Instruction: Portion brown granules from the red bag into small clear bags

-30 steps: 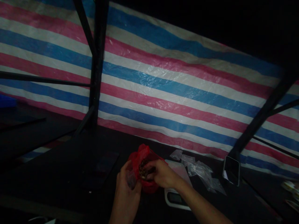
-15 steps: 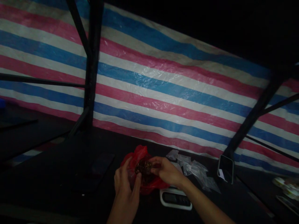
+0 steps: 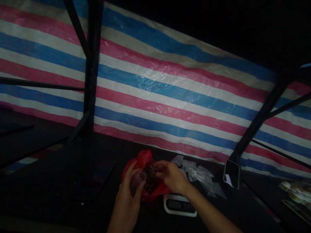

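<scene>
Since the earlier frame, a small clear container [image 3: 136,183] has come up into the left hand [image 3: 127,197], whose curled fingers grip it, thumb across its front. Right hand [image 3: 172,177], fingers pinched together, holds dark pieces [image 3: 150,176] just above the open red plastic bag [image 3: 145,174], between both hands' fingertips.

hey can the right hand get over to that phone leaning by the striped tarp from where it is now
Probably yes. The right hand is at the red bag, and the phone stands further to its right. Only flat clear plastic bags lie between them, low enough to pass over.
</scene>
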`<state>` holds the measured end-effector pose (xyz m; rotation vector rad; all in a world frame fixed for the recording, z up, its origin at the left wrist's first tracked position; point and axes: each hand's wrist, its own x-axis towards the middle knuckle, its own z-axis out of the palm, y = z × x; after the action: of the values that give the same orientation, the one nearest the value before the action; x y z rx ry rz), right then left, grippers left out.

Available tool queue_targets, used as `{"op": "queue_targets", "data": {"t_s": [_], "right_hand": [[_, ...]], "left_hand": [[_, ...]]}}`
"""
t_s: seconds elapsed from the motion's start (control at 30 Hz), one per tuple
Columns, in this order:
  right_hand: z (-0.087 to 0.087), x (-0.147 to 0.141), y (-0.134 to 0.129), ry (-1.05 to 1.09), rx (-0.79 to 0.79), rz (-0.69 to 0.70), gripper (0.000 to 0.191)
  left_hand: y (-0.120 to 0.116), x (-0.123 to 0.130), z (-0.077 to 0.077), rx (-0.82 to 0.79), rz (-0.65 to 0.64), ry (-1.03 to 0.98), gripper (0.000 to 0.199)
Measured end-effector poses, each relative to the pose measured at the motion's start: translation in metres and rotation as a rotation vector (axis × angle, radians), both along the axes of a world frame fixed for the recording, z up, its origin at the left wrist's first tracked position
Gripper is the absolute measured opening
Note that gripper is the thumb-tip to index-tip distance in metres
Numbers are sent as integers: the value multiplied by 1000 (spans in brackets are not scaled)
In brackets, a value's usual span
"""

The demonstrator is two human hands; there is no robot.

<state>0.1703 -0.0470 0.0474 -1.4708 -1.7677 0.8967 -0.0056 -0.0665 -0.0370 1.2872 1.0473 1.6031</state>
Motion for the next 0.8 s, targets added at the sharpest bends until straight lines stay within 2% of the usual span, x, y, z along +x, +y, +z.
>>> {"op": "queue_targets", "data": {"t_s": [0.13, 0.3, 0.5, 0.8], "right_hand": [[12, -3, -6, -1, 12, 36, 36], [31, -19, -22, -84, 59, 146, 38], [46, -36, -33, -407, 193, 189, 30], [59, -48, -38, -735, 206, 240, 46]], "left_hand": [[2, -2, -2, -29, 10, 43, 64], [5, -4, -9, 42, 61, 116, 61], [6, -4, -12, 115, 43, 153, 61], [5, -3, -17, 105, 47, 198, 51]]}}
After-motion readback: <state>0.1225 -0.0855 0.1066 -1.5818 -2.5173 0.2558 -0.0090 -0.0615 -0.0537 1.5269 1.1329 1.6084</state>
